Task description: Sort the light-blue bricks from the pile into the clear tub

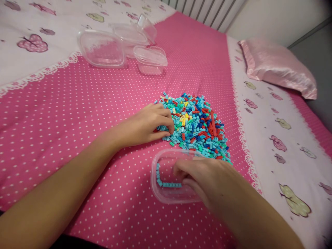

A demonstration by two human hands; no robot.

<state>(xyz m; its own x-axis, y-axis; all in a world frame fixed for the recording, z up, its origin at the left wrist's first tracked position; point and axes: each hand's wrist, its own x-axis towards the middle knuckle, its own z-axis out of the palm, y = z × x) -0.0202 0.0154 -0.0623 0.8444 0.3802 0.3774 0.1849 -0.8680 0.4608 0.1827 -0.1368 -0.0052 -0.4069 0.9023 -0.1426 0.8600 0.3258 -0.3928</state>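
Clear container (153,178) sits on the pink dotted bed cover (103,93), just on the near side of the brick pile (197,121). Left hand (155,121): fingers curled in at the pile's left edge; can't tell if it's pinching a brick. Right hand (201,173): bent over the container, thumb by the right end of the row of light-blue bricks (172,185); fingertips partly hidden, can't tell if they hold anything.

To do it well, I'd bring bricks in one at a time, square each to its neighbour, press lightly and straight down. Don't drag the wrist on the rim, a nudge likely skews the line. Pick loose ones off the pile's edge.

Orientation: row is L-shaped. Longer leg runs left-right along the near side, free end pointing right; other leg goes up the left side, away from the person. Container's long axis looks left-right too, right end hidden by the hand.
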